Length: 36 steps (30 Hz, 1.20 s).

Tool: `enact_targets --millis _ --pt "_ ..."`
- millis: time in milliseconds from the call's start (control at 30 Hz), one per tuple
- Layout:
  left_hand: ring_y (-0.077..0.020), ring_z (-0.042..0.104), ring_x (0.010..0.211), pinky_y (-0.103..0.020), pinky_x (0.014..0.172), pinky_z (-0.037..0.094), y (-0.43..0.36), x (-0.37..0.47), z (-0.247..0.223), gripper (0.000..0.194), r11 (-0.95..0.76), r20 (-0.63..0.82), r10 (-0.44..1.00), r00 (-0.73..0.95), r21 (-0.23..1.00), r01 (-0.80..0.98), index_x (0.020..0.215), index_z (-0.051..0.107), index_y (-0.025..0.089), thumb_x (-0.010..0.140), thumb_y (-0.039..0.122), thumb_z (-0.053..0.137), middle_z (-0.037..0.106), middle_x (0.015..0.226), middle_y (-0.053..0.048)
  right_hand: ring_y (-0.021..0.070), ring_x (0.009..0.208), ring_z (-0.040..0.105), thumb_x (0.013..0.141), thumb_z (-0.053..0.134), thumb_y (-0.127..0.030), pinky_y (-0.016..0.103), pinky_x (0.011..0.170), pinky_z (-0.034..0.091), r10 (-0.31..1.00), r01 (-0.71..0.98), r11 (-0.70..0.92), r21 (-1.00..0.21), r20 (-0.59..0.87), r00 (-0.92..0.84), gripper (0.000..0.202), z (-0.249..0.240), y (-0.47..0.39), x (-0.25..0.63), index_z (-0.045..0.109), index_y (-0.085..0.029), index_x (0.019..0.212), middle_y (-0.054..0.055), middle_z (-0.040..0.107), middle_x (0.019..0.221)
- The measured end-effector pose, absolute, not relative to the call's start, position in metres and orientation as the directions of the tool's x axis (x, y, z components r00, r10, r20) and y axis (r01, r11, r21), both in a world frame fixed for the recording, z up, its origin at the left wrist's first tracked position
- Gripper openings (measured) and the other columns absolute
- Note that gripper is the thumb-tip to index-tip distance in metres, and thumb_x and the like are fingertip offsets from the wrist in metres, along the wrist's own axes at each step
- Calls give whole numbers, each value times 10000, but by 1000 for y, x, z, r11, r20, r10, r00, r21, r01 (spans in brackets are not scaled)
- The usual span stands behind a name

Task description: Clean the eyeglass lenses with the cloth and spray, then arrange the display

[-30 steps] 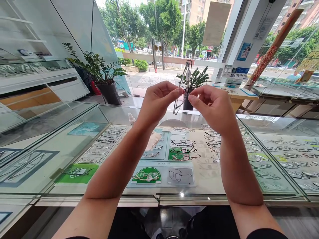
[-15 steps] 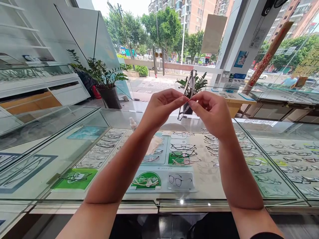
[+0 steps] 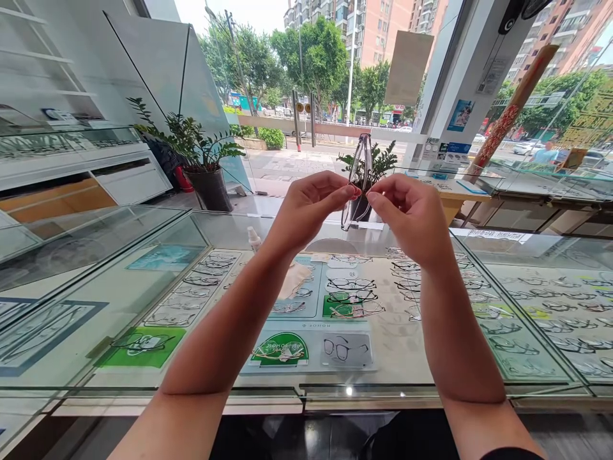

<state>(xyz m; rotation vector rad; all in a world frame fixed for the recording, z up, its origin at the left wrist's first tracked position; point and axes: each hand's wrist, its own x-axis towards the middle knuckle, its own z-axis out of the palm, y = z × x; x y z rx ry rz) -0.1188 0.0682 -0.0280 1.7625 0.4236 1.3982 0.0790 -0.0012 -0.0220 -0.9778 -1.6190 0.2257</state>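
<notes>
A pair of eyeglasses (image 3: 363, 153) with a thin dark frame is held up on edge above the glass counter, at arm's length. My left hand (image 3: 309, 207) pinches it near the middle between thumb and forefinger. Close by on the other side, the thumb and forefinger of my right hand (image 3: 414, 217) are closed at the eyeglasses; exactly which part they grip is too small to make out. Below, a crumpled beige cloth (image 3: 294, 280) lies on the counter, partly behind my left forearm. A small white spray bottle (image 3: 253, 237) stands farther back.
Rows of eyeglasses fill the glass display counter (image 3: 407, 345), some on a green card (image 3: 143, 345). Potted plants (image 3: 211, 185) stand beyond it, before glass doors (image 3: 304, 118) onto a street. Another display case (image 3: 536, 319) adjoins at right.
The eyeglasses have turned slightly, so their lens openings show wider. My right fingertips have drawn a little away from the left ones.
</notes>
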Motion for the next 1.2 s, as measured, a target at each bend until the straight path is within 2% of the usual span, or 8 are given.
enact_targets --millis 167,300,467,600,733,833,1033,1200 --pt "-246 799 1096 -352 850 717 74 -121 -30 386 -574 611 726 316 791 -210 928 762 225 853 532 983 827 1074 -76 153 553 573 1049 679 -402 360 572 502 702 491 580 -650 705 105 164 -23 -2 84 723 -265 971 -26 643 641" --pt "-256 794 1094 -371 831 734 78 -122 -32 366 -582 606 729 318 793 -178 941 745 230 869 519 958 816 1070 -80 167 558 653 1083 655 -428 367 567 570 657 540 541 -645 725 207 177 -25 0 89 715 -268 1039 4 749 733" --pt "-259 792 1098 -348 794 732 81 -124 -33 374 -602 609 726 320 787 -135 929 744 223 857 522 956 816 1054 -88 231 741 797 1102 633 -428 447 742 687 496 680 498 -538 820 285 172 -28 10 98 722 -281 1112 38 835 878" --pt "-249 788 1070 -343 782 731 82 -124 -34 380 -602 603 729 324 790 -116 925 752 219 848 525 962 818 1043 -86 255 893 832 1078 639 -383 463 822 687 371 751 477 -456 879 298 165 -27 11 97 665 -287 1211 73 876 1109" --pt "-239 782 1033 -331 763 728 80 -120 -35 408 -585 597 733 326 798 -147 917 756 220 830 546 984 809 1009 -80 265 911 813 1044 729 -405 476 828 664 388 760 482 -436 884 261 281 -26 6 82 604 -307 1276 96 833 1329" --pt "-217 769 965 -319 748 722 77 -116 -35 434 -577 600 727 335 797 -177 897 762 220 815 573 1000 790 970 -66 321 1014 801 1018 794 -441 519 837 653 424 773 490 -404 885 193 397 -30 6 70 602 -309 1339 134 764 1449" --pt "-190 754 896 -296 736 699 71 -111 -36 457 -587 615 704 355 786 -197 896 773 222 814 610 1001 790 958 -57 374 1208 738 1097 669 -447 527 838 641 465 836 445 -321 881 91 493 -39 14 67 560 -345 1567 155 690 1545" --pt "-194 758 916 -301 740 700 71 -110 -37 410 -586 612 709 351 787 -191 898 780 225 836 570 992 794 968 -62 370 1221 723 1086 639 -412 541 876 645 498 819 462 -341 863 79 575 -38 14 70 523 -353 1646 149 637 1641"
